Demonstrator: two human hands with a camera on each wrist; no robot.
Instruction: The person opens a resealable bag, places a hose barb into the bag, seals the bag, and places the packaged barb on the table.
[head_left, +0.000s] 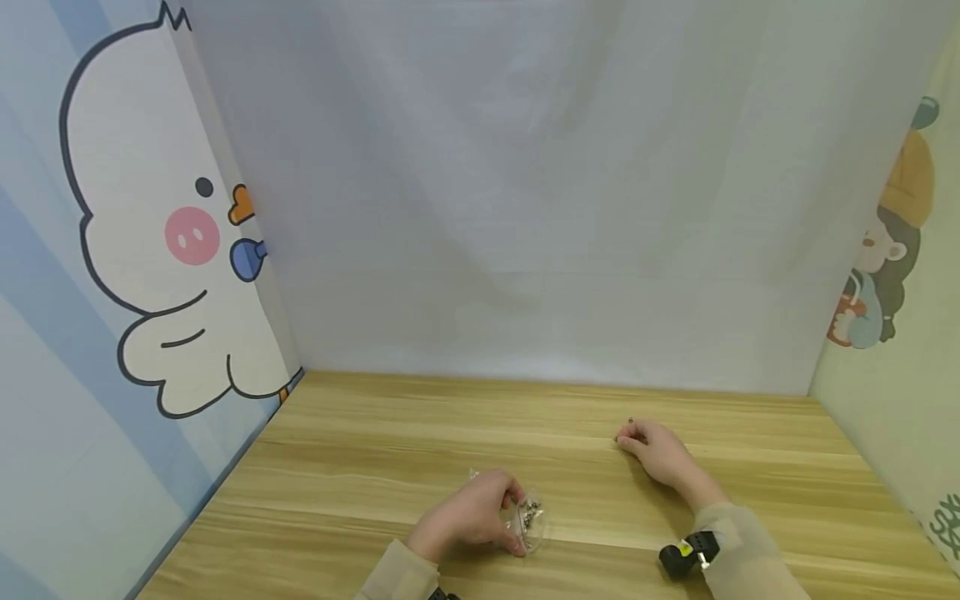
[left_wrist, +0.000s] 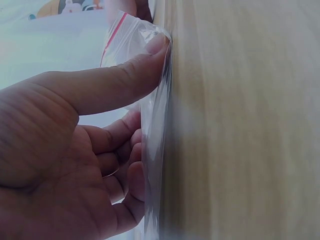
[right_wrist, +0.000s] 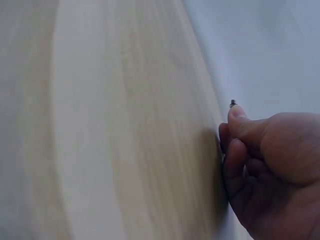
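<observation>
A clear plastic zip bag point(head_left: 537, 537) with several small shiny metal pieces point(head_left: 529, 512) in it lies on the wooden table. My left hand point(head_left: 474, 510) holds this bag between the thumb and the curled fingers. In the left wrist view the thumb point(left_wrist: 125, 82) lies over the plastic, near the bag's red seal line point(left_wrist: 114, 39). Further off to the right, my right hand point(head_left: 660, 452) pinches a tiny metal piece, perhaps a screw point(right_wrist: 233, 103), which sticks out past the thumb tip. Its exact kind is too small to tell.
Just beyond the right hand a tiny dark piece point(head_left: 631, 420) shows. The wooden tabletop point(head_left: 360, 450) runs back to a pale grey curtain point(head_left: 525, 208). Printed cartoon walls stand at the left point(head_left: 142, 167) and right point(head_left: 892, 367). A black wrist device point(head_left: 686, 557) sits on the right sleeve.
</observation>
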